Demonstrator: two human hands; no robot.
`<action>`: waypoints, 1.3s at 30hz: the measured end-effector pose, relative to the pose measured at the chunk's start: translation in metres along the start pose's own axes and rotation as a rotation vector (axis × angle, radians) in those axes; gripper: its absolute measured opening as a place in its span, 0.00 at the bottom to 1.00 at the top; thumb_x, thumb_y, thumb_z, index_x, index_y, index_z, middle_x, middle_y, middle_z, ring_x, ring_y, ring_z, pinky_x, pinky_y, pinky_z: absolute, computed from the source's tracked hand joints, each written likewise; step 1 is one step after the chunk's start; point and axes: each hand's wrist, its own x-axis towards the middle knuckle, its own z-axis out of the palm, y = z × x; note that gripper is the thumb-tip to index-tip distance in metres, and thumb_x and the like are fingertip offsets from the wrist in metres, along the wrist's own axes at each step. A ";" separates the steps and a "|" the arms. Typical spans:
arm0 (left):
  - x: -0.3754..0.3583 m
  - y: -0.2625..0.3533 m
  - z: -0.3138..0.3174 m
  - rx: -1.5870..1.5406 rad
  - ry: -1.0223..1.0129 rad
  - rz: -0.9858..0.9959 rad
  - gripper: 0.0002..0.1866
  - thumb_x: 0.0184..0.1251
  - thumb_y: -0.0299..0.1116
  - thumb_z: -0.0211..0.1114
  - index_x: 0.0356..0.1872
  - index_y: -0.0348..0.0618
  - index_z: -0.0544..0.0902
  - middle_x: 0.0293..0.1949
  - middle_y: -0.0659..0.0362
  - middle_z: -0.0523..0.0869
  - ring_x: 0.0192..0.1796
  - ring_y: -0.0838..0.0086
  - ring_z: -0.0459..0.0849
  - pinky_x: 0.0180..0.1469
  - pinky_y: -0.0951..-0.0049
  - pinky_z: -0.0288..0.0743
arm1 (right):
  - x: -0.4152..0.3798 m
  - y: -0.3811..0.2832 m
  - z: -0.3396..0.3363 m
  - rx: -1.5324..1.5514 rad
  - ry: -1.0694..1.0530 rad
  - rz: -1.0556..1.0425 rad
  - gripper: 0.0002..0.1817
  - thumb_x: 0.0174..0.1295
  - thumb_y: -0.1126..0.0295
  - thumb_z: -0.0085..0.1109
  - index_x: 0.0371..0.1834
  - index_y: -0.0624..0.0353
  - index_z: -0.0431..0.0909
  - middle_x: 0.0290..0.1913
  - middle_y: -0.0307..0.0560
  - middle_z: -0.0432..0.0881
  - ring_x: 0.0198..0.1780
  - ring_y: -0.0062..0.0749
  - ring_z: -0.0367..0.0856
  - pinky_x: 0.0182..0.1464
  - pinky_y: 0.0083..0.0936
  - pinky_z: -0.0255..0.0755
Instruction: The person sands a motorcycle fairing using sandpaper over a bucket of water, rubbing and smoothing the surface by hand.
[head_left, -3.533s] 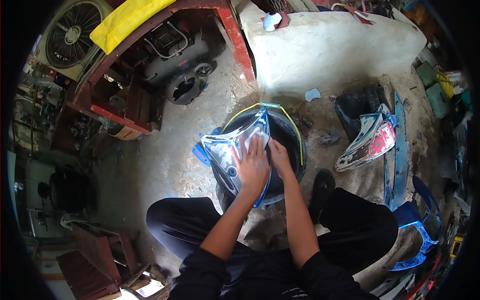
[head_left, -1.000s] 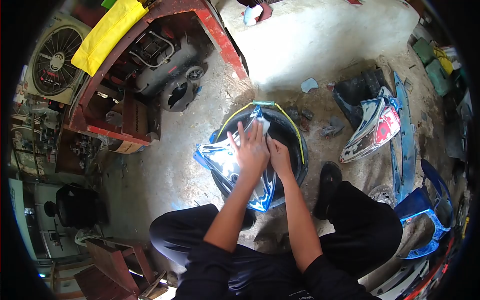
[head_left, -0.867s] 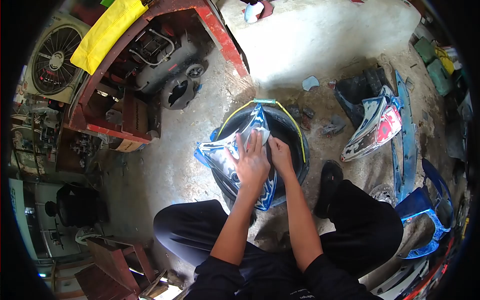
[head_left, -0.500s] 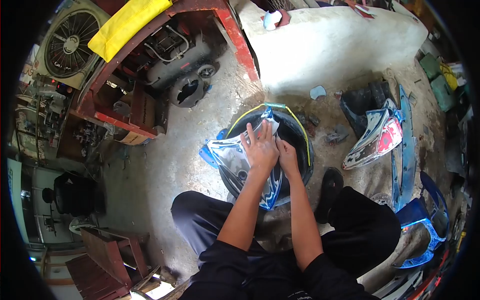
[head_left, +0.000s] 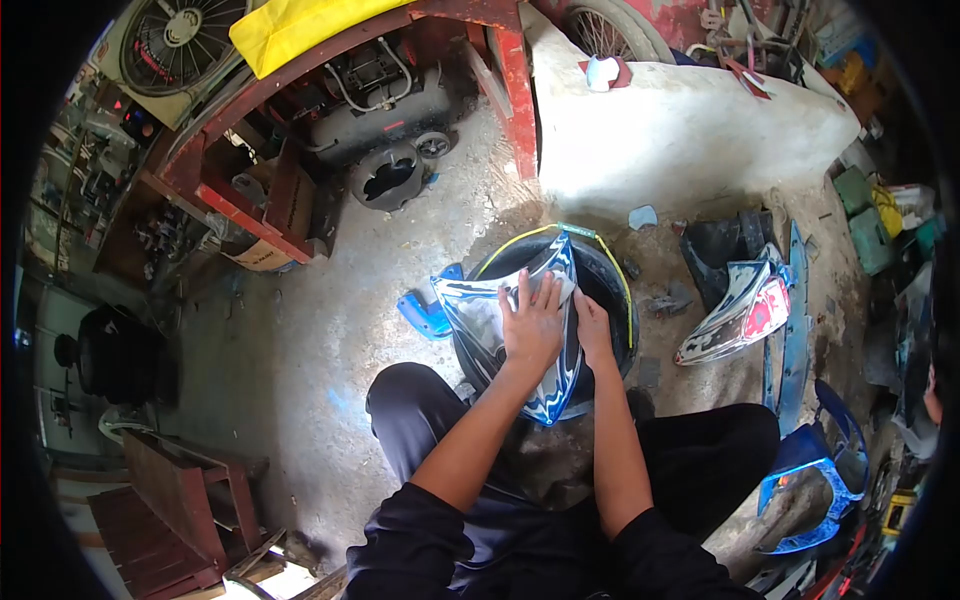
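A glossy blue, white and grey motorcycle fairing panel [head_left: 480,315] lies across a black tub [head_left: 622,330], its pointed ends reaching to the rim. My left hand [head_left: 533,325] rests flat on the panel's upper face with fingers spread and pointing away from me. Beside it, my right hand [head_left: 592,322] has its fingers curled at the panel's right edge, the fingertips partly hidden. A yellow strip [head_left: 628,290] runs along the tub's far and right rim.
A blue plastic piece [head_left: 425,316] lies left of the tub. To the right are another worn fairing [head_left: 735,315], a long blue strip [head_left: 793,340] and blue frame-like parts [head_left: 825,495]. A red stand [head_left: 520,110] shelters a compressor [head_left: 375,120]; a white low wall [head_left: 690,130] stands behind.
The view has shifted, so the surroundings sit differently. My left hand has slid down the panel toward me, baring its far tip; my right hand remains at the right edge.
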 end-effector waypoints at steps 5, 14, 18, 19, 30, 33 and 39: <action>0.021 -0.008 0.012 -0.060 0.217 -0.009 0.30 0.79 0.49 0.56 0.78 0.57 0.72 0.82 0.68 0.66 0.85 0.50 0.55 0.79 0.29 0.46 | -0.002 0.006 0.001 0.108 -0.007 0.066 0.24 0.82 0.53 0.54 0.42 0.66 0.86 0.31 0.28 0.76 0.34 0.11 0.68 0.36 0.17 0.65; -0.037 0.008 0.000 -0.192 0.162 -0.167 0.29 0.78 0.43 0.56 0.79 0.59 0.71 0.81 0.66 0.68 0.85 0.48 0.56 0.78 0.25 0.44 | -0.002 -0.001 0.004 0.173 -0.007 0.124 0.23 0.82 0.53 0.55 0.44 0.65 0.87 0.31 0.27 0.76 0.32 0.11 0.66 0.35 0.16 0.63; 0.003 -0.004 -0.002 -0.145 0.232 -0.206 0.31 0.76 0.39 0.55 0.80 0.55 0.70 0.82 0.66 0.67 0.85 0.48 0.53 0.79 0.29 0.46 | 0.000 0.005 -0.001 0.119 -0.023 0.131 0.23 0.82 0.53 0.55 0.45 0.65 0.87 0.33 0.28 0.78 0.34 0.11 0.69 0.36 0.16 0.65; -0.002 -0.001 -0.004 -0.151 0.230 -0.210 0.31 0.76 0.39 0.55 0.80 0.55 0.70 0.82 0.66 0.67 0.85 0.48 0.53 0.79 0.29 0.46 | -0.001 0.001 0.001 0.112 -0.025 0.133 0.23 0.82 0.53 0.55 0.45 0.65 0.87 0.33 0.28 0.78 0.34 0.11 0.69 0.36 0.16 0.65; -0.023 0.005 0.002 -0.256 0.278 -0.388 0.30 0.80 0.42 0.55 0.81 0.56 0.67 0.83 0.65 0.65 0.84 0.48 0.58 0.78 0.29 0.49 | -0.005 -0.006 0.002 0.069 -0.022 0.106 0.23 0.83 0.55 0.53 0.44 0.66 0.85 0.35 0.29 0.80 0.37 0.12 0.70 0.41 0.17 0.67; -0.036 0.018 0.004 -0.269 0.287 -0.391 0.30 0.80 0.41 0.55 0.81 0.54 0.67 0.83 0.64 0.64 0.83 0.47 0.59 0.78 0.29 0.50 | -0.002 0.005 -0.002 0.076 -0.025 0.085 0.23 0.83 0.55 0.53 0.43 0.67 0.85 0.35 0.30 0.80 0.37 0.13 0.70 0.41 0.18 0.68; -0.099 0.051 0.003 -0.271 0.198 -0.437 0.31 0.78 0.41 0.56 0.81 0.53 0.68 0.82 0.60 0.67 0.82 0.46 0.62 0.77 0.29 0.53 | 0.006 0.017 -0.007 -0.046 -0.022 0.020 0.26 0.83 0.54 0.53 0.43 0.71 0.85 0.34 0.32 0.81 0.39 0.16 0.72 0.43 0.20 0.70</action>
